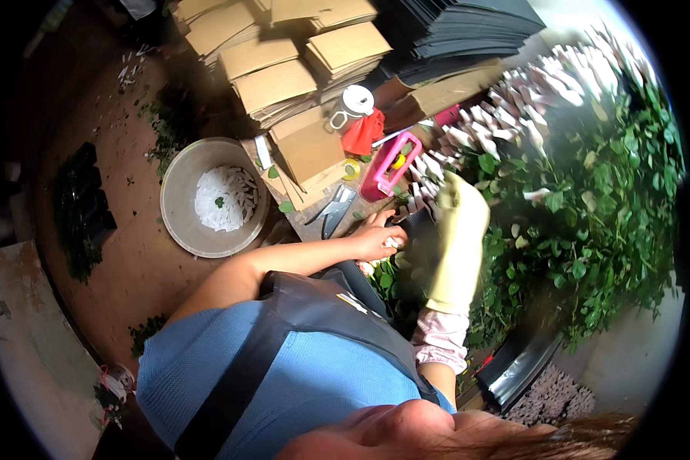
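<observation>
My bare left hand (pixel 379 238) is closed on some small white flower heads (pixel 391 242) at the dark edge of a black sleeve or wrap (pixel 420 224), with green leaves below. My right hand (pixel 460 203), in a long pale-yellow glove, is raised beside the big pile of leafy stems (pixel 575 222) with white-sleeved heads (pixel 540 84). Its fingers are curled; what they hold, if anything, is hidden. Left of my hands lie grey-handled shears (pixel 333 211), and beyond them stands a pink plastic holder (pixel 383 172).
Stacked cardboard sheets (pixel 272 88), black sheets (pixel 452 31), a white mug (pixel 356 101) and red cloth (pixel 364 134) cover the back of the table. A round tub (pixel 180 184) of white pieces stands left. Black crates (pixel 84 199) sit on the floor. A black trough (pixel 514 372) is lower right.
</observation>
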A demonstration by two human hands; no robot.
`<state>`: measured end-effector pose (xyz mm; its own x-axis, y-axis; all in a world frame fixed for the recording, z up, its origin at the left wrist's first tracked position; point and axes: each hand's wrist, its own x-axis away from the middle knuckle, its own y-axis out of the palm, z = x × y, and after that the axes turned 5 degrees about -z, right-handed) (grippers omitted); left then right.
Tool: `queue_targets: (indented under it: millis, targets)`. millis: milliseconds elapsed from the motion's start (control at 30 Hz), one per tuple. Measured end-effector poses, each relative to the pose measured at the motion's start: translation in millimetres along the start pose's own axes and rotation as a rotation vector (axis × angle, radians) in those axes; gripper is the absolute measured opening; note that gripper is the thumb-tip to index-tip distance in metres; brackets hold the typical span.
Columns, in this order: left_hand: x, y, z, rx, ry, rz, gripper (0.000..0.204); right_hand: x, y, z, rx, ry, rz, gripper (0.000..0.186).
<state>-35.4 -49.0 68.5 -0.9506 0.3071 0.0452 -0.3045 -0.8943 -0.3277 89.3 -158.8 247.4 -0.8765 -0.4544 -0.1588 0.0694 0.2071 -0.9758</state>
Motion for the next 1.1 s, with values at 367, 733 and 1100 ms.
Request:
queue_targets:
  millis: [367,733,1100]
  targets:
    - [-23.2,47.3,-37.0,0.571,0.149,-0.155,0.048,-54.7,206.6,-155.1,0.175,-0.733,-0.093,0.054]
    - [-26.0,61.9,-53.7,0.409,0.335,-0.088,0.055,-58.1,134.1,-143.5,0.021,-0.573,-0.149,0.046]
    - [-2.8,7.1,-12.2,-0.017,0.107,0.037,0.040,-15.8,183.5,-153.6,0.354,-0.551,-0.448,0.101]
